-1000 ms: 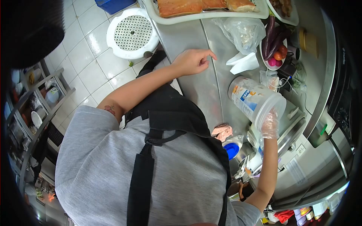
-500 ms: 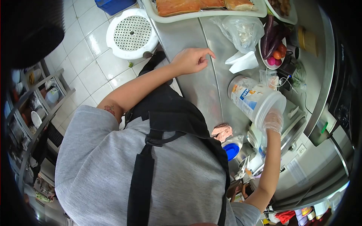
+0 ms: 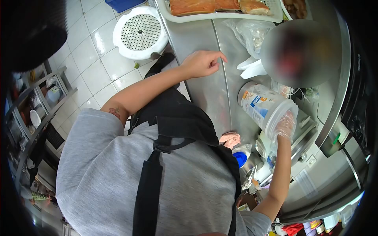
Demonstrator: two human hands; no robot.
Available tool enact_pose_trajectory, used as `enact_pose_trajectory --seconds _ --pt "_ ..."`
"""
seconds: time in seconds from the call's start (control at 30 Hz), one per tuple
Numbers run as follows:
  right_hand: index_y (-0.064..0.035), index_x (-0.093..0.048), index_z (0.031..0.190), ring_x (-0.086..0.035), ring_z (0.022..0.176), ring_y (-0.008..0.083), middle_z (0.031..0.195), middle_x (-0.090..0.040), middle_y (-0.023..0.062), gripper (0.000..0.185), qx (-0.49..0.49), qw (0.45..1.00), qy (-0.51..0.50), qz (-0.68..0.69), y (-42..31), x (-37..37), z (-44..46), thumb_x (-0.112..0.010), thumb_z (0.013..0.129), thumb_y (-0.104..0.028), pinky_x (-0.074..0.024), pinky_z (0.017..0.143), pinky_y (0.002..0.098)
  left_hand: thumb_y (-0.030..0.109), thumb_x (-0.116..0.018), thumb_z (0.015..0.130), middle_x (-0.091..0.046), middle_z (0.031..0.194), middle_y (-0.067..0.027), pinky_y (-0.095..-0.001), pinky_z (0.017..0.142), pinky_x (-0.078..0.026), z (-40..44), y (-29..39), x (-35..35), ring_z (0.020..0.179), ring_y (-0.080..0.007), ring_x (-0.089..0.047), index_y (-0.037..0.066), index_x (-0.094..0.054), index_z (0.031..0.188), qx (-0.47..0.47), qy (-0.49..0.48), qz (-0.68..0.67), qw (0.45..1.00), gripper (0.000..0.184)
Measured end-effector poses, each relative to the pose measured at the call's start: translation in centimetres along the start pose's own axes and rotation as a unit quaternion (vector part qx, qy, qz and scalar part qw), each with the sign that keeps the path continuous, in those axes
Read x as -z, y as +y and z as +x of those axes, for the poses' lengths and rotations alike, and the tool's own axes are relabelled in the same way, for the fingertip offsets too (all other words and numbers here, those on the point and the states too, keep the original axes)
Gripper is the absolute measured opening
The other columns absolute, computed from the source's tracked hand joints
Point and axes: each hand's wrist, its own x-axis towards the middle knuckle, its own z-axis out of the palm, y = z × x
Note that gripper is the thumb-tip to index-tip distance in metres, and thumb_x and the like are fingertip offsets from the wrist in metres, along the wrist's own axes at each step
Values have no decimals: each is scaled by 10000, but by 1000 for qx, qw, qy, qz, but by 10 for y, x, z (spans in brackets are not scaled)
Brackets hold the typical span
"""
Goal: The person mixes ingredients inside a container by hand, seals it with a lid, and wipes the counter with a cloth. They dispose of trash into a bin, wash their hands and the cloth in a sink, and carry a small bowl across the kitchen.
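My left hand (image 3: 204, 63) is bare and hovers over the near edge of the steel counter (image 3: 201, 35). Its fingers are loosely bent, the index finger is partly stretched out, and nothing shows in it. My right hand (image 3: 285, 125) wears a clear plastic glove and reaches into the mouth of a large translucent plastic jar (image 3: 254, 103) with an orange and blue label. The jar seems to stand upright on the counter. The jar's rim and wall hide the fingertips, so whether they hold anything does not show.
A white tray (image 3: 220, 17) carries slabs of meat. Near it lie a clear plastic bag (image 3: 250, 33) and white paper (image 3: 252, 69). A pink cloth (image 3: 230, 139) and a blue lid (image 3: 240, 159) lie closer to my body. On the tiled floor stands a white stool (image 3: 141, 33).
My right hand stays in the jar and has shifted slightly. The left hand holds almost the same pose. The view has moved a little, and a blurred patch now covers the vegetable plate.
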Motion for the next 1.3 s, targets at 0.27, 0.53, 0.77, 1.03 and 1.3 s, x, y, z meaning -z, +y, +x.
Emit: enact_pose_trajectory --seconds 0.27,0.53,0.77,1.03,1.3 --pt "-56 -673 1017 -616 997 345 1039 -658 164 255 9 998 -40 -40 3 -10 3 -599 814 -191 -483 877 441 95 -574 808 -532 637 -29 -328 569 -446 1 -3 -2 575 -181 -537 167 -621 1064 -13 0 -5 1000 271" --pt "-54 -673 1030 -618 1003 342 1046 -661 160 270 -40 999 24 6 22 -27 12 -597 820 -204 -483 879 440 88 -588 800 -523 631 -33 -323 561 -439 2 1 -2 571 -183 -529 166 -633 1063 -16 3 9 1000 278" --pt "-69 -683 1014 -630 993 366 1038 -661 205 239 -119 982 -115 -91 -35 41 8 -574 836 -186 -485 878 459 70 -608 810 -498 595 -21 -298 540 -427 3 0 -5 545 -152 -501 145 -642 1053 -27 7 23 999 257" --pt "-68 -686 1003 -632 990 362 1026 -664 206 233 -73 997 11 -6 -44 29 6 -556 846 -179 -492 863 460 93 -614 811 -534 616 -36 -308 536 -443 5 -1 -9 551 -162 -546 143 -646 1030 -10 3 28 1000 228" --pt "-61 -673 1028 -636 983 344 1044 -662 196 248 -81 996 -44 -3 -25 27 -6 -521 867 -172 -495 867 420 55 -628 801 -535 634 -31 -280 543 -440 6 7 -11 558 -140 -524 120 -653 1033 -9 7 46 999 242"
